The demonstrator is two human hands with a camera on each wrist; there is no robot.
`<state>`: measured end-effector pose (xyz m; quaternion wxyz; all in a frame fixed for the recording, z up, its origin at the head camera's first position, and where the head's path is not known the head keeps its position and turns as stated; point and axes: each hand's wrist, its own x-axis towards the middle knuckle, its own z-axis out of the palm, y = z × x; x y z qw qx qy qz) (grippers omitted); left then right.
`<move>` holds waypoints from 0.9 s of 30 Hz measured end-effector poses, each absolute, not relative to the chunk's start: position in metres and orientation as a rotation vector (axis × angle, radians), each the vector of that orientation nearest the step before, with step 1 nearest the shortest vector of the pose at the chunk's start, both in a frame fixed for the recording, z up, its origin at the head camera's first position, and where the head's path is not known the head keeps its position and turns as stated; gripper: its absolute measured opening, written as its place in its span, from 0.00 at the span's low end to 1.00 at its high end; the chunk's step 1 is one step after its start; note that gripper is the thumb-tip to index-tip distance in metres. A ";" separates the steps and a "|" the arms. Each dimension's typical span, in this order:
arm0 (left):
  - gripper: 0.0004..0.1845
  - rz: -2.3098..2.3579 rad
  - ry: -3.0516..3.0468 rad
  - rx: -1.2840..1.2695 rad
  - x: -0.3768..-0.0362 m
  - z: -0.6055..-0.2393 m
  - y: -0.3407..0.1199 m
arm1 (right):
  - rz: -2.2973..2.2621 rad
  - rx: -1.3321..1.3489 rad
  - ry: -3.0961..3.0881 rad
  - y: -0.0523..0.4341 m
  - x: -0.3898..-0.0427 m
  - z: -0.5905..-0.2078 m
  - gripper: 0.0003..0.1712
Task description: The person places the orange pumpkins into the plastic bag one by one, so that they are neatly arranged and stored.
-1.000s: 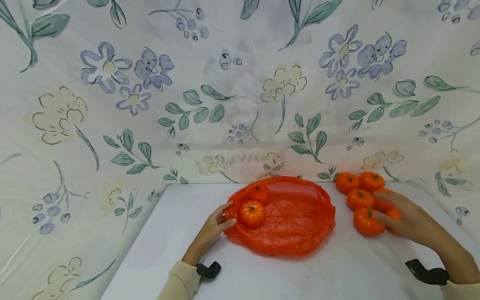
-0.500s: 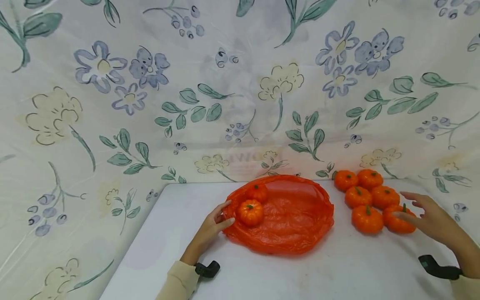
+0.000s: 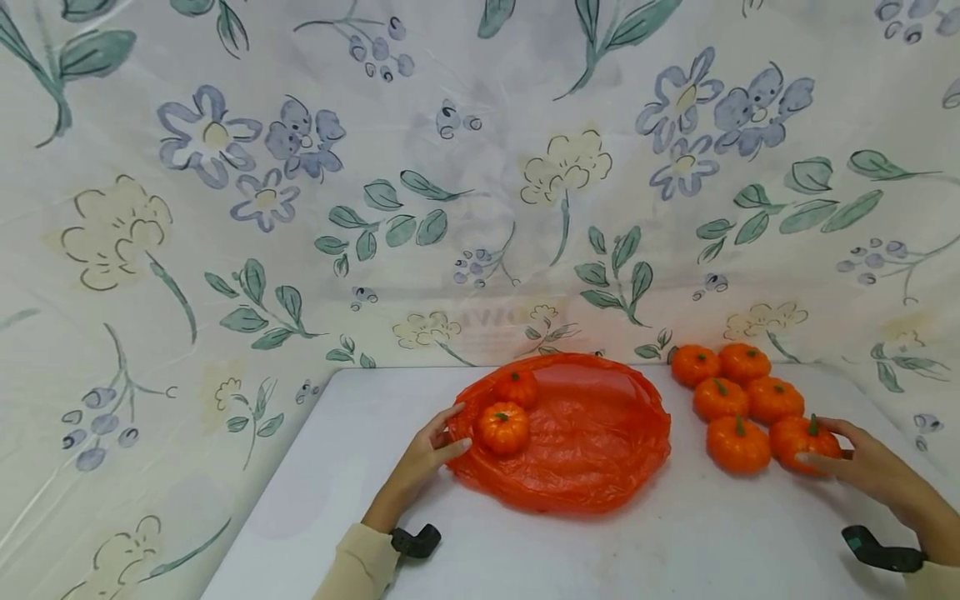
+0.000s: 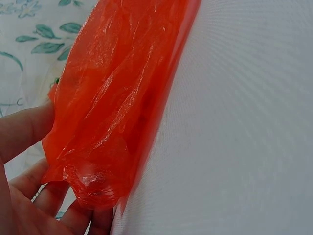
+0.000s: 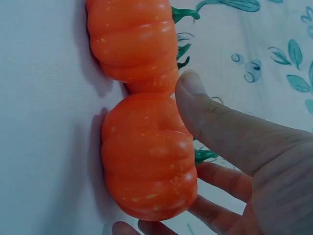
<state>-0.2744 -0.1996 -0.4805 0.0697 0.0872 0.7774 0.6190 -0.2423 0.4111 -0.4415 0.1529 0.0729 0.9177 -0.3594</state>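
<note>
- Right hand (image 3: 873,467): curling thumb and fingers round the nearest small orange pumpkin (image 3: 804,442), which is sitting on the white table (image 3: 375,467) at the right end of the group; the right wrist view is showing the thumb lying against its top and the fingers wrapping beneath.
- Left hand (image 3: 427,454): pinching the left rim of the orange plastic bag (image 3: 592,450) between thumb and fingers, the film bunching in the grip.
- Orange plastic bag: lying open and flat at the table's middle, holding two pumpkins (image 3: 504,427) near its left edge.
- Loose pumpkins (image 3: 720,398): five more sitting clustered beside the held one, right of the bag, apart from it.
- Floral cloth (image 3: 480,167): hanging behind the table.
</note>
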 end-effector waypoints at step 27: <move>0.35 1.843 2.355 0.274 -0.273 -0.479 -0.200 | -0.992 0.226 2.677 0.417 -0.239 -0.446 0.66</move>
